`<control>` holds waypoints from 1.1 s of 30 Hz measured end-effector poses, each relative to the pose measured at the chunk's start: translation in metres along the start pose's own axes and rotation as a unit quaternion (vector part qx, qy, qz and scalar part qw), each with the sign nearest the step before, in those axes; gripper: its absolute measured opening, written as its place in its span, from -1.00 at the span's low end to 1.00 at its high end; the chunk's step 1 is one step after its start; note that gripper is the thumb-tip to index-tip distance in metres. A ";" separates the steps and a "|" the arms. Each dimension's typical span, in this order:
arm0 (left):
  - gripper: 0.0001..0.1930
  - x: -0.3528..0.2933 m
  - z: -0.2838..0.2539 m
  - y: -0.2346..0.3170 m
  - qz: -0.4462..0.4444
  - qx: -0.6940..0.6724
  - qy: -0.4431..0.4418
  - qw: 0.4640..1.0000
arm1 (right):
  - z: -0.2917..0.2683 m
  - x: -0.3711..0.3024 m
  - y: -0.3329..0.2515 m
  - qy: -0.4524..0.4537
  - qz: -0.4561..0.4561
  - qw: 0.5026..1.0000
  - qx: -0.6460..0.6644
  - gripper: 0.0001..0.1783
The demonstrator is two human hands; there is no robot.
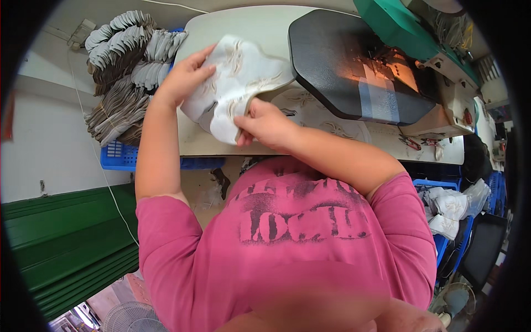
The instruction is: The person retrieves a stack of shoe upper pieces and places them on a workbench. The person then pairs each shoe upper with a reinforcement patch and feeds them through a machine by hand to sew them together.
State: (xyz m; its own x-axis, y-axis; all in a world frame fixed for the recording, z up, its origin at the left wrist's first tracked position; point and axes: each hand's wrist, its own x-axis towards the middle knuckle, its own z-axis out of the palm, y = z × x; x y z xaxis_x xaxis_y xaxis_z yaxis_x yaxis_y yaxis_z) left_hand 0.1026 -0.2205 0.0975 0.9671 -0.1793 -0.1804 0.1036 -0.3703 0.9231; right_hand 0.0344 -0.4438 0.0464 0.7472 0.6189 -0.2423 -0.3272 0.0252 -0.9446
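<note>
Between my two hands is a white shoe upper (243, 69) with curved cut-outs and stitched wavy trim; it is tilted above the table. My left hand (191, 74) grips its left edge, thumb on top and fingers behind. My right hand (264, 123) pinches the lower lobe near its right edge, with the fingertips partly hidden beneath. More flat white pieces (318, 108) with similar trim lie on the table just right of my right hand, partly under the black machine plate.
A green sewing machine (409, 27) with a lit black bed plate (332, 61) stands at right. Red-handled snips (410, 144) lie on the white table (260, 22). Bundled uppers (119, 61) fill a blue crate (119, 156) at left. Another crate (442, 249) holds white pieces at right.
</note>
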 end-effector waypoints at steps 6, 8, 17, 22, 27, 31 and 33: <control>-0.39 0.037 -0.018 -0.013 -0.019 0.110 0.049 0.992 | -0.008 0.038 -0.004 -0.015 0.028 0.994 0.109 -0.77; -0.41 0.048 -0.020 -0.051 -0.024 0.223 0.080 0.971 | -0.009 0.045 0.019 -0.032 0.123 0.980 0.154 -0.73; -0.41 0.048 -0.018 -0.094 -0.054 0.388 0.089 0.916 | -0.013 0.006 0.021 -0.078 0.196 0.961 0.177 -0.61; -0.41 0.058 -0.032 -0.106 -0.030 0.366 0.052 0.929 | -0.044 -0.041 0.006 -0.089 0.120 0.988 0.044 -0.55; -0.31 0.053 -0.029 -0.077 -0.104 0.438 0.021 0.893 | -0.102 -0.113 0.017 0.092 -0.023 0.985 -0.146 -0.56; -0.13 0.057 0.011 -0.040 -0.123 0.565 0.115 0.808 | -0.150 -0.153 0.046 0.206 -0.180 0.793 -0.544 -0.47; -0.12 0.062 0.042 -0.025 -0.101 0.562 0.101 0.815 | -0.153 -0.162 0.048 0.244 -0.188 0.668 -0.677 -0.40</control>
State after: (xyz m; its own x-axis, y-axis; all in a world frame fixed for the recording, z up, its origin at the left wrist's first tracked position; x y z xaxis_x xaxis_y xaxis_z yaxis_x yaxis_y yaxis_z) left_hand 0.1503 -0.2608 0.0487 0.9871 0.0999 -0.1253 0.0966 -0.9948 -0.0321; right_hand -0.0142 -0.6634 0.0061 0.8369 0.4304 0.3381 0.5137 -0.8310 -0.2136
